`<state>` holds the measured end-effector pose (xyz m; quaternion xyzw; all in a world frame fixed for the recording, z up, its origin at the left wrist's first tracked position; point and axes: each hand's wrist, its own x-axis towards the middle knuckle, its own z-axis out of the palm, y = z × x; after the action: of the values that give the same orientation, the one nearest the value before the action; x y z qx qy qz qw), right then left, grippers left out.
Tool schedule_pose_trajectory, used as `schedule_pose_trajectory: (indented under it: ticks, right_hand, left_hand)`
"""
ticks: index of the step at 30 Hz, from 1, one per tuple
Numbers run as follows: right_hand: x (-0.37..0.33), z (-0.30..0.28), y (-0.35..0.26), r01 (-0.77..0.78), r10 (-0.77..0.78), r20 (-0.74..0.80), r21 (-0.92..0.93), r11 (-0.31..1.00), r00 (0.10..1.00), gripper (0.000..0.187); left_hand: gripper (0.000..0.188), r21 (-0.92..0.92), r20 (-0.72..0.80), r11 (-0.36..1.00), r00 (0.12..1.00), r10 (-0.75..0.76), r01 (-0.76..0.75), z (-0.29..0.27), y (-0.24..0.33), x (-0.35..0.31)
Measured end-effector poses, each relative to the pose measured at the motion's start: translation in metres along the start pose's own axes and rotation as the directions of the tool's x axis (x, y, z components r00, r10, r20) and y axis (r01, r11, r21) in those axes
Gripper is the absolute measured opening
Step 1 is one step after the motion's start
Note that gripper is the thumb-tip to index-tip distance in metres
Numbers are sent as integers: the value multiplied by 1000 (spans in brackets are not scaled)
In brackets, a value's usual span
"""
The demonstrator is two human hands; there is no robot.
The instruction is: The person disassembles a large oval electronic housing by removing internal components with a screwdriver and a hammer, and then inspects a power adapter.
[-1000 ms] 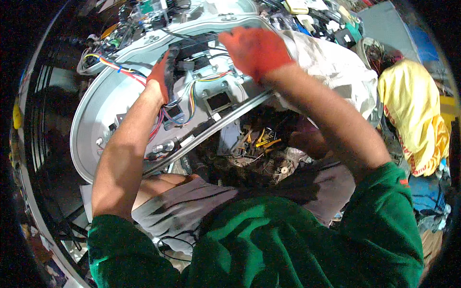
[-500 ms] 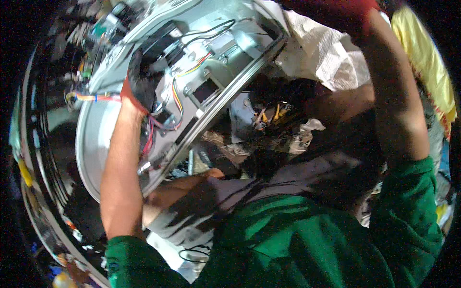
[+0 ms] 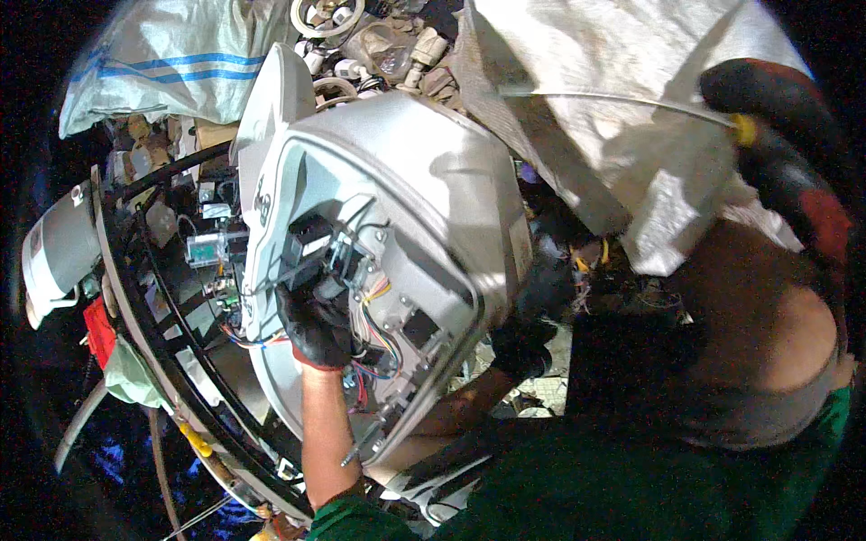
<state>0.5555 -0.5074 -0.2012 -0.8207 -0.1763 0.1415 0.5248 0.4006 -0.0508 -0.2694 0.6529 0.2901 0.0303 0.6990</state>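
A large light-grey plastic housing (image 3: 487, 198) stands tilted in front of me. Its open side shows a black box-shaped part (image 3: 309, 238), metal brackets and coloured wires (image 3: 370, 334). My left hand (image 3: 316, 329), in a black and red glove, reaches into it with fingers curled round its inner parts; exactly what they grip is partly hidden. At the far right my right hand (image 3: 776, 99), gloved alike, is raised and closed on a long thin rod (image 3: 622, 99) with a yellow collar. This resembles a long screwdriver, blurred and apart from the housing.
A white woven sack (image 3: 577, 45) lies at the back right, another with blue stripes (image 3: 189, 63) at the back left. Between them is a heap of round fittings (image 3: 388, 50). A curved dark frame (image 3: 171, 307) runs along the left. My bare leg and black shoe (image 3: 523, 352) are beside the housing.
The view has shifted, bringing sacks and fittings into sight. My right hand, at the top edge before, now shows with the rod. My left hand stays inside the housing.
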Motion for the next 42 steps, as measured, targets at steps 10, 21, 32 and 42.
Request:
schedule_pose_trajectory:
  ticks: [10, 21, 32, 42]
  right_hand:
    - [-2, -9, 52, -51, 44, 54, 127, 991, 998, 44]
    - [-12, -22, 57, -12, 4, 49, 156, 988, 999, 42]
    - [-13, -8, -29, 158, -157, 183, 11, 987, 970, 41]
    - [15, 148, -115, 470, -370, 363, -241, 849, 855, 37]
  left_hand:
    - [51, -1, -165, 998, 985, -57, 58, -3, -4, 0]
    - [45, 243, -173, 936, 961, -217, 255, -26, 7, -2]
    - [29, -88, 38, 976, 980, -196, 199, -72, 3, 8]
    - [17, 23, 9, 978, 978, -210, 209, -79, -1, 22]
